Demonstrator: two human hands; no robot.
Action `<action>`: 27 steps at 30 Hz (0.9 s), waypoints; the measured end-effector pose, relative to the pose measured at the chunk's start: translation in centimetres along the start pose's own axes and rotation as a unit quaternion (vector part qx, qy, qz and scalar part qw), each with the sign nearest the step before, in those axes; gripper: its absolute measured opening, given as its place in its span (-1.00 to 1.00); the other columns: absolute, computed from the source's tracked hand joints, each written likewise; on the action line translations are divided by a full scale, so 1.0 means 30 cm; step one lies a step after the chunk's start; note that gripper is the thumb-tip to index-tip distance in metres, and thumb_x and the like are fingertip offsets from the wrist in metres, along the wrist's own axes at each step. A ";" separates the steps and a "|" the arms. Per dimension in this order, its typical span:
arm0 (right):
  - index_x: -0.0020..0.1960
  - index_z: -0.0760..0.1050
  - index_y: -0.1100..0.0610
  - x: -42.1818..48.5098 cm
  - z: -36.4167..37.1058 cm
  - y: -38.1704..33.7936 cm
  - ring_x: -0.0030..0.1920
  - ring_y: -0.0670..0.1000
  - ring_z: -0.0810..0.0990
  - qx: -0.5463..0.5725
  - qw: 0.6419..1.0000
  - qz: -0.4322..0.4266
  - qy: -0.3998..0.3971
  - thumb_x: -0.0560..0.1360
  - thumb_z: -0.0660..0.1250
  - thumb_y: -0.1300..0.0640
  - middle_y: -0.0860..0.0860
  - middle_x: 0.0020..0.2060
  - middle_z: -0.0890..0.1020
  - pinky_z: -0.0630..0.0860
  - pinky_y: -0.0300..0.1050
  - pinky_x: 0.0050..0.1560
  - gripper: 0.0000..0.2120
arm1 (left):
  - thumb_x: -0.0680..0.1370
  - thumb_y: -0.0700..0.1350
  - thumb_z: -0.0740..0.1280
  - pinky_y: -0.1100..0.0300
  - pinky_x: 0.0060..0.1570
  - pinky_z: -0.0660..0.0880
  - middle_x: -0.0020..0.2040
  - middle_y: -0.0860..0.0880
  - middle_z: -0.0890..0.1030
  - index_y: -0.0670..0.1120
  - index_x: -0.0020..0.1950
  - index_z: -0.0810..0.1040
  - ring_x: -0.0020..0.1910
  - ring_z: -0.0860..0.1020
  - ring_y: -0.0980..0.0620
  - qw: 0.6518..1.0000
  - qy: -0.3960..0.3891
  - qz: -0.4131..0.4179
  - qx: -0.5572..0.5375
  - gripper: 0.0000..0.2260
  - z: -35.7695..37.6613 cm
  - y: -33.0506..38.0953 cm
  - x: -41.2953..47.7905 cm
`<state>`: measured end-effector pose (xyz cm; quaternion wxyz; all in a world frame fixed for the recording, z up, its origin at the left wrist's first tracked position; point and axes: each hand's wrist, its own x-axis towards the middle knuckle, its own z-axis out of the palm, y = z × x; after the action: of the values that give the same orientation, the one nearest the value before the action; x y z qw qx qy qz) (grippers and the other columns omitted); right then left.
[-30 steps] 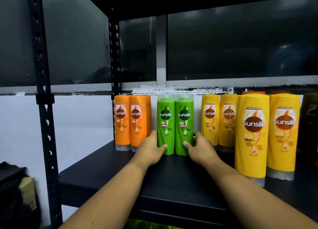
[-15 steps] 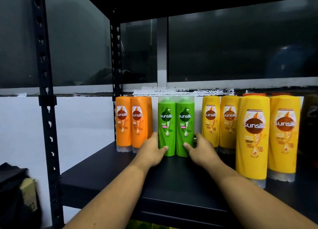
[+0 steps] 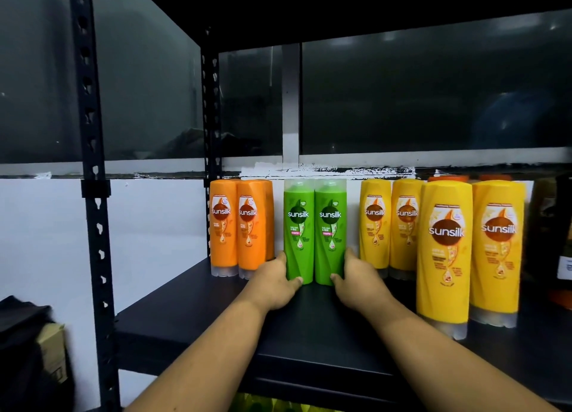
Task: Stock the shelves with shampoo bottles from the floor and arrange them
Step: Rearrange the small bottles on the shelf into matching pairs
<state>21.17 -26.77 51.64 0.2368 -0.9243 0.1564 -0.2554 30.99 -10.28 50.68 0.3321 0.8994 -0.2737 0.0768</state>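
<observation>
Dark matte shelf [image 3: 192, 321] held two glossy green bottles [image 3: 315, 235] upright, touching side by side. Left hand [image 3: 272, 283] and right hand [image 3: 359, 280] clasped their bases from either side. Left of them stood two orange bottles [image 3: 236, 229]; right, four yellow bottles [image 3: 442, 241].

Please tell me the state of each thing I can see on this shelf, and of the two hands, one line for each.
left green bottle: upright, cap down, held at its base by the left hand.
right green bottle: upright, touching the left one, held by the right hand.
orange bottles: upright, at the back left, untouched.
yellow bottles: upright, two at the back, two nearer the front.
shelf: front left part bare.
</observation>
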 end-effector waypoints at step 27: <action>0.26 0.58 -0.10 -0.553 -0.476 0.227 0.11 -0.18 0.58 -0.081 0.988 -0.128 -0.043 0.59 0.30 -0.09 -0.20 0.13 0.65 0.55 -0.18 0.16 -0.73 | 0.64 0.10 0.32 0.33 0.23 0.35 0.41 0.11 0.54 0.08 0.48 0.49 0.33 0.49 0.13 0.971 -0.142 0.176 0.077 -0.59 0.030 0.367 -0.391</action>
<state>-1.39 -30.80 52.32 0.1334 -0.9628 0.0469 -0.2301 15.13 -12.62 52.35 0.2013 0.8618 -0.4649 0.0264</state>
